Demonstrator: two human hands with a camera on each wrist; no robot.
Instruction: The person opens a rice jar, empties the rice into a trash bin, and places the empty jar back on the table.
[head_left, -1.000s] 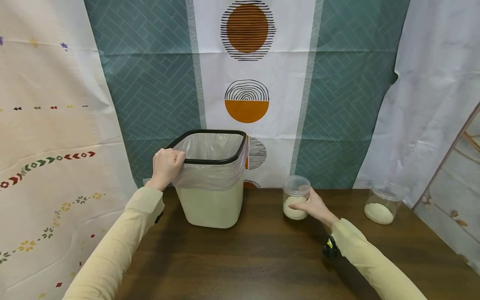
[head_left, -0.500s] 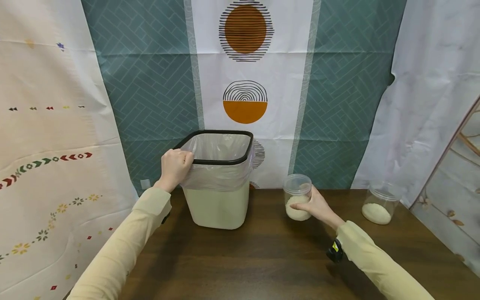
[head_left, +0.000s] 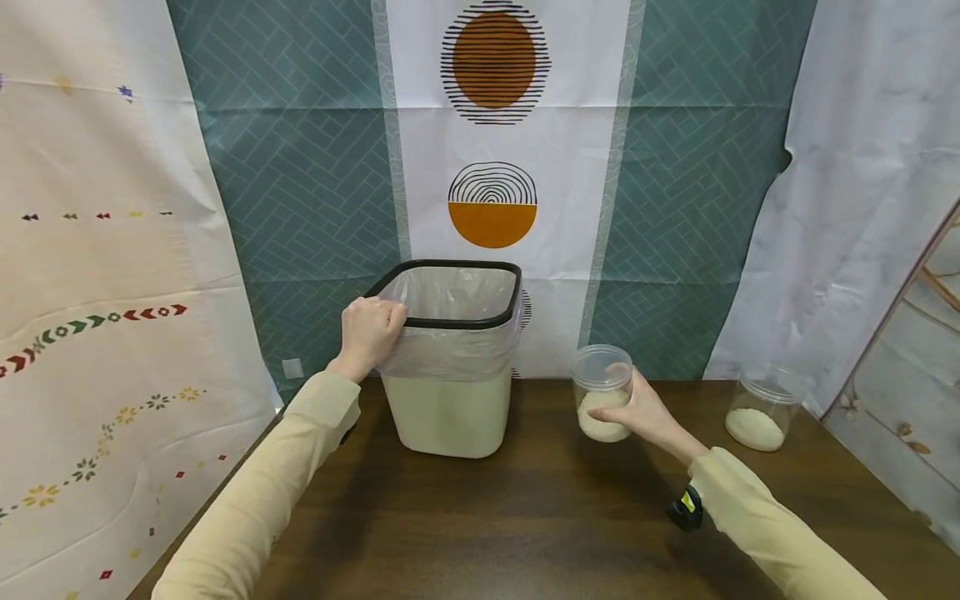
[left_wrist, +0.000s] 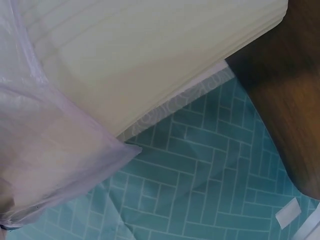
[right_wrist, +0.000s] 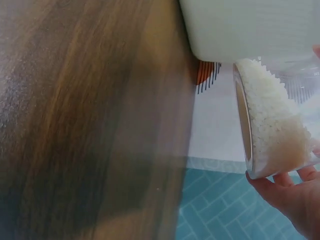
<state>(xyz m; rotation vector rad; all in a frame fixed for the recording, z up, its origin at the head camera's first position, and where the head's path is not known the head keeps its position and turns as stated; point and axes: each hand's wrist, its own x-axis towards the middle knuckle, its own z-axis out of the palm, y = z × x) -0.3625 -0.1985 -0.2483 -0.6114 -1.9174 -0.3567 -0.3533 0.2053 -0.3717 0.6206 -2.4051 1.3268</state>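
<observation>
On the left, my left hand point(head_left: 372, 335) grips the black rim of a cream trash can point(head_left: 450, 417). A clear bag point(head_left: 457, 354) lines the can and folds down outside it. The left wrist view shows the can's side point(left_wrist: 110, 65) and the bag's loose corner point(left_wrist: 100, 150); little of the hand is visible there. To the can's right, my right hand point(head_left: 652, 417) holds a clear plastic jar point(head_left: 602, 377) partly filled with white rice point(right_wrist: 272, 117). Thumb and fingers wrap its lower part. The jar's underside shows in the right wrist view.
A second clear jar point(head_left: 757, 425) with less rice stands at the table's right back. Patterned curtains point(head_left: 300, 167) hang close behind the brown wooden table point(head_left: 480, 533), with another cloth on the left.
The trash can has slid to the right with my left hand on its rim. My right hand and its jar have shifted slightly right. The second jar stays in place.
</observation>
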